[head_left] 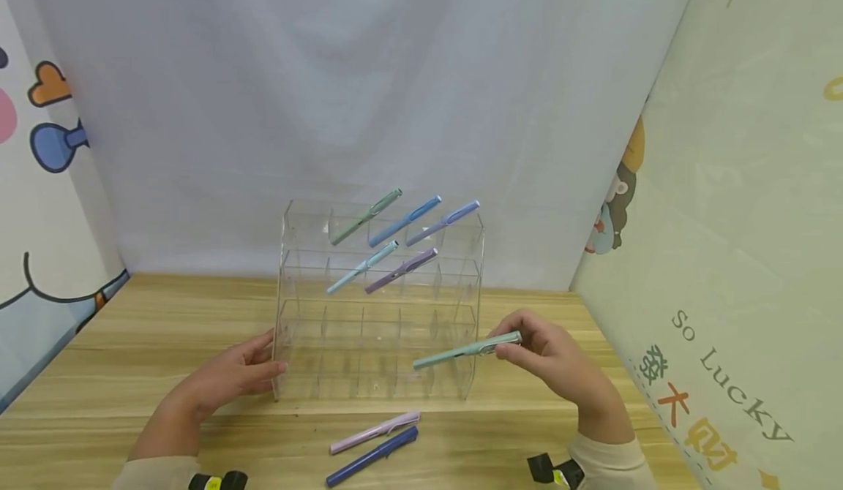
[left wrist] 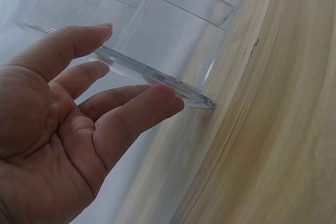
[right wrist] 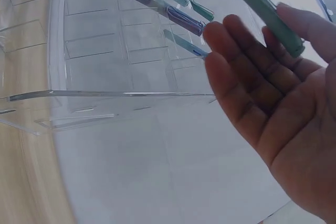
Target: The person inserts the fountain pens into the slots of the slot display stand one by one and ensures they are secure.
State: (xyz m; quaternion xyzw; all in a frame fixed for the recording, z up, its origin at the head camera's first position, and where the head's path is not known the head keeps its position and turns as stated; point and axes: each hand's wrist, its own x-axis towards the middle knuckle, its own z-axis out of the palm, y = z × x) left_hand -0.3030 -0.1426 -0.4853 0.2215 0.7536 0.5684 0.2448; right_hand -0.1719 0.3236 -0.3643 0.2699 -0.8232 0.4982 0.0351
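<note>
Right hand [head_left: 549,355] pinches the mint pen [head_left: 454,354] near its clip end; the far end slants across the rack's lower right part. Contact with a tier cannot be told through the clear plastic. Left hand [head_left: 230,373] grips the left side edge of the rack [head_left: 279,314]. Top tier bears a green pen [head_left: 366,216], blue pen [head_left: 405,221] and lilac pen [head_left: 443,223]; second tier, a light-blue pen [head_left: 363,267] and purple pen [head_left: 402,270]. Before the rack's front edge, a pink pen [head_left: 375,433] and navy pen [head_left: 372,457] lie on the desk [head_left: 165,329]. Step judged in hand: racking the mint pen. Next move calls for aligning it with a slot, rack steadied, then release.
</note>
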